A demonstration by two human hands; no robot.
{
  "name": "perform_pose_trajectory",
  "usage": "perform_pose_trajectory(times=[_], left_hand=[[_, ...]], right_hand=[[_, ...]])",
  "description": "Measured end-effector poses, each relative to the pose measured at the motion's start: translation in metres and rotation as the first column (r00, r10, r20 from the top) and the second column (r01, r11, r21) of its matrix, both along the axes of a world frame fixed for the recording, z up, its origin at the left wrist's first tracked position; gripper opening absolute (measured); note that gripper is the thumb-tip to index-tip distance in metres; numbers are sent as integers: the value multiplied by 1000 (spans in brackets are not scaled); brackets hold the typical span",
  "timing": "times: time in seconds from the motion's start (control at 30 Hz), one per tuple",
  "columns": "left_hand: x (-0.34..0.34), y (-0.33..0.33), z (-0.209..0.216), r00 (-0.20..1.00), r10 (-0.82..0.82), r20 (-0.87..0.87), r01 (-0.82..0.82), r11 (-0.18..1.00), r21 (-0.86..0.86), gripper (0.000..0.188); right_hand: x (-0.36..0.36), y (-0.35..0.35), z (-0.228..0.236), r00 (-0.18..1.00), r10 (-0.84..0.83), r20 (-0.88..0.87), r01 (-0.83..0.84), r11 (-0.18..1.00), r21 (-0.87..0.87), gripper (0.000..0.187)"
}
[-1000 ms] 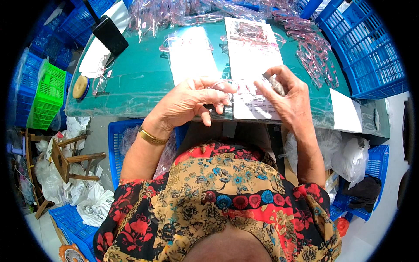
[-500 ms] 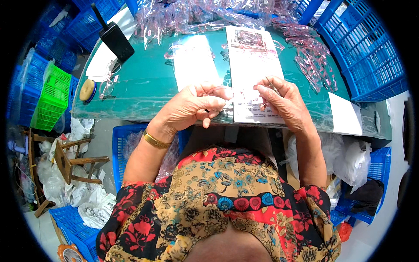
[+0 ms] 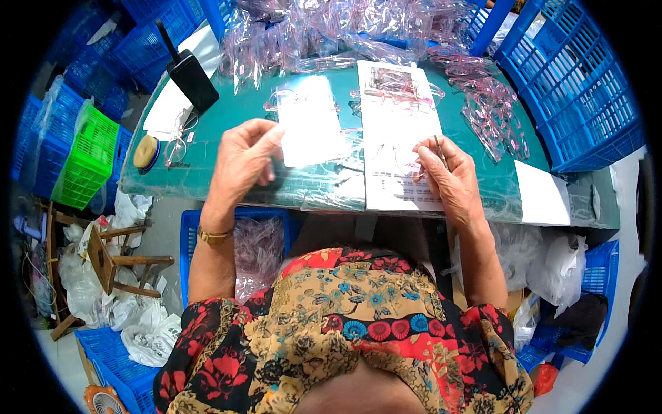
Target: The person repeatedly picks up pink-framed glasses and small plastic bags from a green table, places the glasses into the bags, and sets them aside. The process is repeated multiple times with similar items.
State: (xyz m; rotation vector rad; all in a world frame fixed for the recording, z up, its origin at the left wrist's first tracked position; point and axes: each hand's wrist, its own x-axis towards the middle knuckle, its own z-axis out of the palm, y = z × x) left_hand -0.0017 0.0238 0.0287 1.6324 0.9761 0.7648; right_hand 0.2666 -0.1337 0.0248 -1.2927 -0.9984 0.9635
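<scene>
My left hand (image 3: 247,160) is raised over the green table, left of a bright white sheet (image 3: 309,124). Its fingers are bent, with thumb and forefinger near each other; the tips are blurred, and I see nothing held. My right hand (image 3: 449,176) is closed over the white printed sheet (image 3: 400,190). A thin, dark, pointed metal tool (image 3: 440,146) sticks up from between its thumb and fingers. Clear eyeglasses (image 3: 352,140) seem to lie between the two sheets, faint in the glare. Pink-tinted eyeglasses (image 3: 386,94) rest on the upper printed sheet.
Bagged eyeglasses (image 3: 303,31) pile up along the back, with loose pink eyeglasses (image 3: 493,121) at the right. A black handheld device (image 3: 192,79), a round pad (image 3: 145,152) and eyeglasses (image 3: 175,150) lie at the left. Blue crates (image 3: 586,76) flank the green table (image 3: 227,181).
My left hand has moved left and away from the clear eyeglasses it held near the printed sheet. My right hand has shifted slightly down in view, and the dark tool now shows upright in it.
</scene>
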Motion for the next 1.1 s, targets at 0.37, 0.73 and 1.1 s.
perform_pose_trajectory(times=[0.37,0.73,1.1], left_hand=[[12,34,-17,870,208,-446,-41,934,356,52],[6,35,-13,986,35,-166,-43,998,-44,26],[-16,35,-6,974,-227,-19,200,896,-397,36]], right_hand=[[-5,0,-8,995,-90,36,88,995,54,15],[-2,0,-16,997,-71,36,67,992,105,18],[-3,0,-16,997,-75,23,72,991,113,19]])
